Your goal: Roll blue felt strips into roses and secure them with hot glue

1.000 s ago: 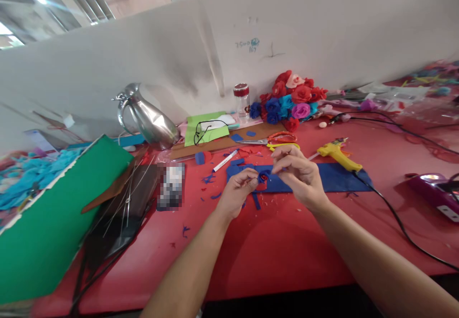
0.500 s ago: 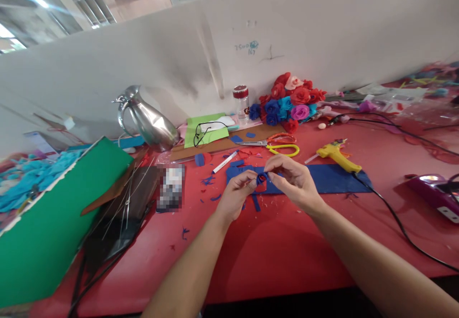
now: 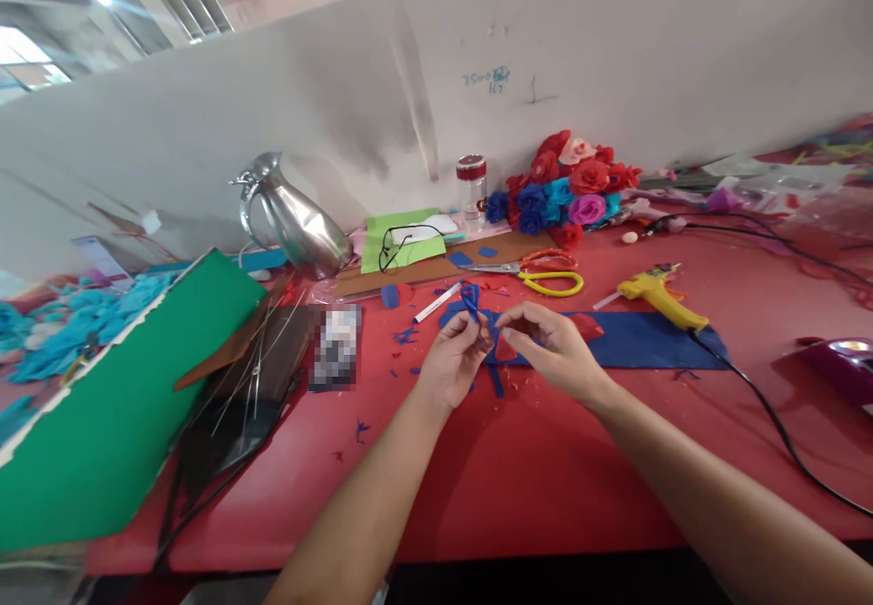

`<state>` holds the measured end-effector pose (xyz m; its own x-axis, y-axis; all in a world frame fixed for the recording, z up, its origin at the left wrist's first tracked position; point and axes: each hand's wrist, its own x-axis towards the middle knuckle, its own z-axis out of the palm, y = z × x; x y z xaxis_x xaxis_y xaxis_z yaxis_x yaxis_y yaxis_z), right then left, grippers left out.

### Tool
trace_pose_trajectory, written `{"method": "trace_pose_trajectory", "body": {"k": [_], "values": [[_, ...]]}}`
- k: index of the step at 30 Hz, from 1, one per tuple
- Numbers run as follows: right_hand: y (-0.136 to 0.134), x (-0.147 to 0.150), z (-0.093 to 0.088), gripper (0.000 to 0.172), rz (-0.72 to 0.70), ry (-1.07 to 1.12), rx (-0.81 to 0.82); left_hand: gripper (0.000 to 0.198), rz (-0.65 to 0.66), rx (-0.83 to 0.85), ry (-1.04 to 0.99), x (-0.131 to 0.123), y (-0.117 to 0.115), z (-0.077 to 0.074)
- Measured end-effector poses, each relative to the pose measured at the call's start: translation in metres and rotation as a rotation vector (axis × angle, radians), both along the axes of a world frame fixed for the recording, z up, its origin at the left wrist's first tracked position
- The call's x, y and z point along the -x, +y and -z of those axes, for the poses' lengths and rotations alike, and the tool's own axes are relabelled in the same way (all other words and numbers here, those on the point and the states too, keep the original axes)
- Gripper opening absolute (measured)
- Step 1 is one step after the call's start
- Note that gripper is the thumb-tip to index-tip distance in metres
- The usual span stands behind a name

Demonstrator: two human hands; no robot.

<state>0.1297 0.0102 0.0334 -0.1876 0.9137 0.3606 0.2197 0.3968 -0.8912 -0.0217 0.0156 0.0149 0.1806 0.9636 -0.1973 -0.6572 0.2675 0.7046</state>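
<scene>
My left hand (image 3: 454, 359) is closed on a small rolled blue paper flower (image 3: 470, 299), whose folded petals stick up above the fingertips. Just to its right is my right hand (image 3: 552, 350), fingers curved and thumb slightly apart from the index finger, with nothing visible between them. Beneath both hands lies a long strip of blue paper (image 3: 655, 341). Red petal-like pieces (image 3: 587, 325) rest on the strip, partly behind my right hand. A narrow blue scrap (image 3: 497, 381) pokes out below the hands.
Scissors (image 3: 551, 283) with yellow and red handles and a white marker (image 3: 437, 302) lie beyond the hands. A yellow glue gun (image 3: 658, 297) trails its cord rightward. Behind stand paper flowers (image 3: 573, 188), a jar (image 3: 472, 191) and a metal jug (image 3: 293, 223). A green board (image 3: 136, 405) leans left.
My right hand has come away from the blue flower. My left hand has tipped the flower upright, so its petals now point up. The view has shifted slightly left.
</scene>
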Motion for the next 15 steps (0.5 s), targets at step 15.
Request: {"method": "trace_pose_trajectory", "body": {"k": [15], "values": [[0.022,-0.118,-0.006,0.017,0.624,-0.833,0.0,0.014,0.0,0.037,0.108,0.0,0.004,0.0]]}}
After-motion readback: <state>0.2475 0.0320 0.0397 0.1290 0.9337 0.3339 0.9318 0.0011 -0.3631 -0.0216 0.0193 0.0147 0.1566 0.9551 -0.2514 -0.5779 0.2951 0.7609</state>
